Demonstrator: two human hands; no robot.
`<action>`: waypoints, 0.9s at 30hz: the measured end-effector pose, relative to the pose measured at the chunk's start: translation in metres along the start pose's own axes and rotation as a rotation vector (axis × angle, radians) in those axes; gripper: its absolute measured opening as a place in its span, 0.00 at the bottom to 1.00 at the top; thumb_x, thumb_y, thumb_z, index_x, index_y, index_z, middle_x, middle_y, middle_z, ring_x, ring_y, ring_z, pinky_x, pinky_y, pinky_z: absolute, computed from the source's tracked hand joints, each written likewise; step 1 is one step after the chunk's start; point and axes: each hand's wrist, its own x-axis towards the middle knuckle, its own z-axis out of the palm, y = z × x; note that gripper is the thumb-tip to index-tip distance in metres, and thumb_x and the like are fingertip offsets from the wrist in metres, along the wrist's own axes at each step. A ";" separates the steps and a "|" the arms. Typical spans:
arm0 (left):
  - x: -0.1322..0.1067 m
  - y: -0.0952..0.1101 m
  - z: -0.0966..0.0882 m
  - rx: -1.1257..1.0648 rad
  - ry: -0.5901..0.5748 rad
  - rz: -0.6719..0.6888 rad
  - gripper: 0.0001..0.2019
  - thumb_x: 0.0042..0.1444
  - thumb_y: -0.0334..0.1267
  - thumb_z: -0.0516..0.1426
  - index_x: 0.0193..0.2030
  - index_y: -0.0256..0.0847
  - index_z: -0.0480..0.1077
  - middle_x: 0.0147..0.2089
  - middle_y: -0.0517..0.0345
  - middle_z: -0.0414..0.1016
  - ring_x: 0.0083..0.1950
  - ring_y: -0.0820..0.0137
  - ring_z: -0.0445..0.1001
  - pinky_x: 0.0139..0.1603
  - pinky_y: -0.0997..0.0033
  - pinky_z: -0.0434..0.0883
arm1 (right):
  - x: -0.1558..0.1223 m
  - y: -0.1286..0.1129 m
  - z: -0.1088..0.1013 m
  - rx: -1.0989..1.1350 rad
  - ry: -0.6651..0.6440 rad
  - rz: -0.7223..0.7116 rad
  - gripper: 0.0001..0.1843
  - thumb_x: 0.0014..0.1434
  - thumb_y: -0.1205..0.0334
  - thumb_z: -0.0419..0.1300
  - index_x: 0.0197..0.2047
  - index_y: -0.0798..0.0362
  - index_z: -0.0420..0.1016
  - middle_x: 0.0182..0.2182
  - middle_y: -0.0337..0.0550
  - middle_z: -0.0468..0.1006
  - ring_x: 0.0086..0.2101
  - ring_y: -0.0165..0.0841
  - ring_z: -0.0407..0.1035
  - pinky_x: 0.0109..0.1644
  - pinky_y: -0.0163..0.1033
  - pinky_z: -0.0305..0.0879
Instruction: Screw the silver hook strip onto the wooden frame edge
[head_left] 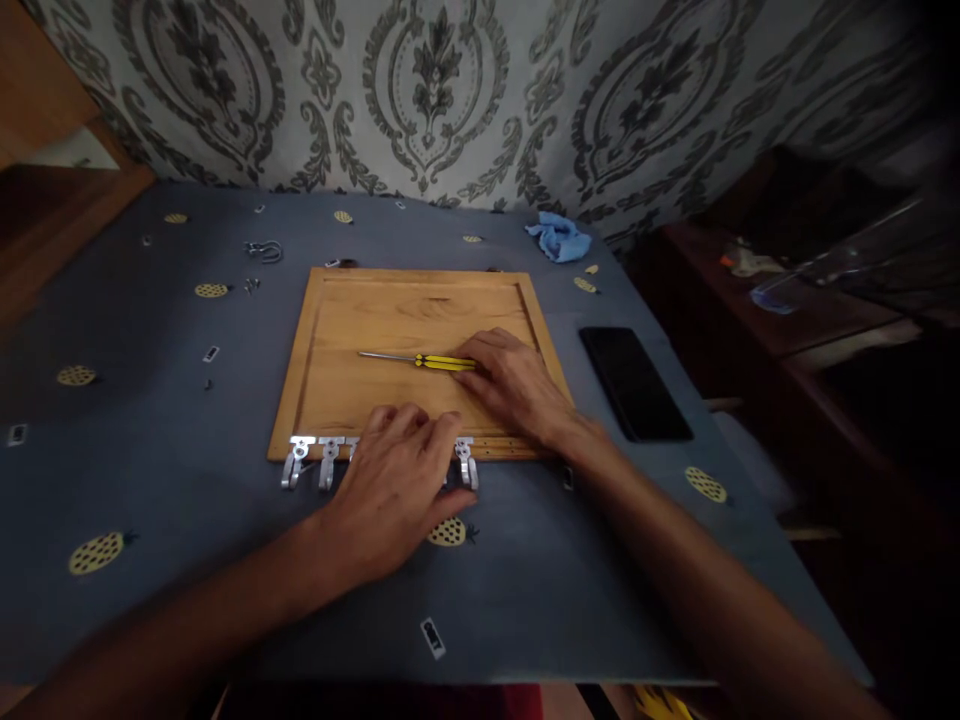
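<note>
Left hand covers hook rack; right hand touches screwdriver

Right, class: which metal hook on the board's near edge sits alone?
The hook right of the left hand; the other visible hooks cluster on that hand's left.

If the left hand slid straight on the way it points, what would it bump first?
The left hand would probably meet the right hand, which rests on the yellow-handled screwdriver on the wooden board; depth is unclear.
</note>
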 end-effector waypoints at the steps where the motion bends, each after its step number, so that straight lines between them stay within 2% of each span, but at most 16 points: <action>1: 0.000 0.000 0.000 -0.001 0.000 -0.003 0.23 0.56 0.44 0.63 0.53 0.36 0.61 0.46 0.50 0.74 0.49 0.55 0.68 0.49 0.54 0.64 | -0.001 0.000 0.000 0.015 0.012 0.003 0.09 0.61 0.67 0.58 0.44 0.57 0.76 0.38 0.50 0.78 0.42 0.42 0.70 0.48 0.47 0.66; 3: 0.000 0.000 0.001 -0.003 0.003 -0.010 0.24 0.56 0.44 0.63 0.53 0.37 0.61 0.45 0.51 0.74 0.49 0.56 0.68 0.49 0.55 0.64 | -0.005 0.000 -0.002 0.039 0.053 0.024 0.07 0.62 0.64 0.58 0.42 0.56 0.76 0.36 0.48 0.77 0.38 0.39 0.71 0.43 0.44 0.67; 5: 0.000 0.000 0.002 -0.004 0.013 -0.015 0.24 0.55 0.45 0.64 0.53 0.37 0.61 0.46 0.51 0.74 0.49 0.56 0.68 0.49 0.55 0.64 | -0.011 -0.002 -0.008 0.159 0.175 0.078 0.07 0.61 0.61 0.60 0.40 0.55 0.75 0.34 0.45 0.77 0.34 0.36 0.71 0.36 0.40 0.68; 9: 0.001 -0.001 0.005 -0.013 0.012 0.005 0.24 0.54 0.46 0.64 0.52 0.38 0.62 0.49 0.51 0.74 0.50 0.56 0.68 0.49 0.57 0.64 | -0.028 -0.021 -0.030 0.667 0.562 0.219 0.08 0.57 0.57 0.65 0.36 0.51 0.73 0.32 0.40 0.79 0.24 0.29 0.71 0.24 0.34 0.64; 11: 0.002 -0.001 0.006 -0.012 0.005 0.017 0.24 0.55 0.46 0.64 0.52 0.38 0.62 0.48 0.51 0.74 0.50 0.56 0.69 0.49 0.57 0.63 | -0.037 -0.035 -0.039 0.800 0.776 0.217 0.09 0.59 0.56 0.64 0.32 0.50 0.70 0.31 0.39 0.80 0.15 0.24 0.63 0.16 0.34 0.56; 13: 0.003 -0.001 0.006 -0.008 0.000 0.013 0.24 0.55 0.46 0.64 0.51 0.38 0.62 0.46 0.52 0.75 0.49 0.57 0.69 0.49 0.57 0.64 | -0.045 -0.048 -0.041 0.852 0.878 0.194 0.11 0.63 0.54 0.60 0.32 0.50 0.69 0.28 0.40 0.80 0.14 0.25 0.63 0.13 0.34 0.53; 15: 0.003 0.000 0.005 -0.004 0.001 -0.003 0.24 0.54 0.46 0.64 0.51 0.37 0.62 0.46 0.52 0.75 0.48 0.58 0.70 0.48 0.57 0.64 | -0.051 -0.058 -0.038 0.848 0.909 0.203 0.10 0.64 0.54 0.58 0.35 0.50 0.70 0.28 0.39 0.79 0.15 0.25 0.63 0.12 0.34 0.54; 19: 0.004 0.002 0.003 0.001 0.012 -0.014 0.24 0.55 0.45 0.64 0.52 0.37 0.62 0.45 0.51 0.75 0.48 0.58 0.70 0.49 0.57 0.64 | -0.058 -0.069 -0.026 0.861 0.874 0.171 0.08 0.65 0.54 0.57 0.38 0.49 0.69 0.30 0.38 0.79 0.16 0.25 0.65 0.13 0.33 0.58; 24: 0.004 0.002 0.003 0.018 0.014 -0.020 0.23 0.55 0.46 0.64 0.51 0.37 0.63 0.44 0.52 0.75 0.48 0.58 0.70 0.48 0.58 0.64 | -0.062 -0.067 -0.019 0.849 0.797 0.149 0.06 0.65 0.57 0.57 0.40 0.50 0.68 0.32 0.39 0.80 0.19 0.26 0.70 0.15 0.31 0.62; 27: 0.003 0.002 0.003 0.025 0.023 -0.014 0.22 0.55 0.46 0.64 0.50 0.37 0.63 0.44 0.51 0.75 0.47 0.58 0.70 0.48 0.59 0.64 | -0.064 -0.065 -0.017 0.830 0.746 0.159 0.06 0.66 0.57 0.57 0.41 0.50 0.67 0.32 0.38 0.80 0.18 0.25 0.69 0.15 0.31 0.62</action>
